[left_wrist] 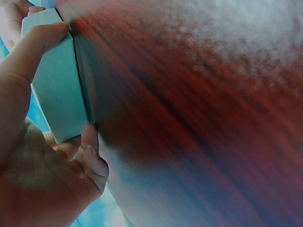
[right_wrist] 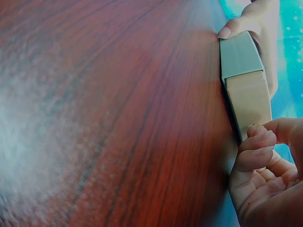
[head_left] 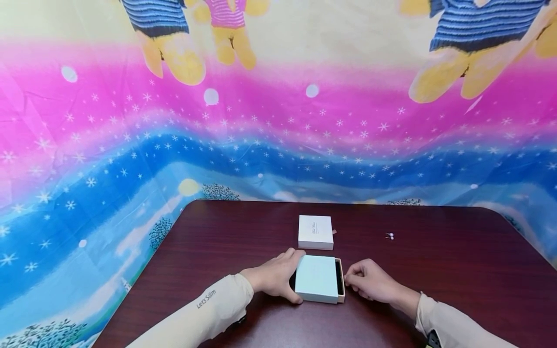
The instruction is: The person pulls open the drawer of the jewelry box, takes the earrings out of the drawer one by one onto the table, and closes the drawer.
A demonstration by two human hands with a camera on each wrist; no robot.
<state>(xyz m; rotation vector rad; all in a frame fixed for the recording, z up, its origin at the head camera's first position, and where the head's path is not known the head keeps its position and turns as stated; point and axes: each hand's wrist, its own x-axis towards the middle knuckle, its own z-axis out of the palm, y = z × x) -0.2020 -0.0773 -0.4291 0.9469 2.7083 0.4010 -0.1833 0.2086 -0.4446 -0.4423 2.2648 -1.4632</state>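
A pale mint-green drawer-style gift box (head_left: 316, 275) lies flat on the dark wooden table. My left hand (head_left: 276, 275) grips its outer sleeve from the left, thumb at the near side and the other fingers at the far side. The inner drawer (right_wrist: 248, 97), cream outside and black inside, sticks partway out to the right. At that drawer's end, my right hand (head_left: 372, 282) pinches with thumb and curled forefinger; the pinched bit is hidden in the fingertips. In the left wrist view, the sleeve (left_wrist: 59, 90) spans between thumb and fingers.
Behind the green box stands a white box (head_left: 314, 229) with dark lettering and a small tab on its right side. Two small pearl-headed earrings (head_left: 389, 236) lie farther right on the table (head_left: 457, 251). A printed cloth (head_left: 304, 125) hangs behind the table.
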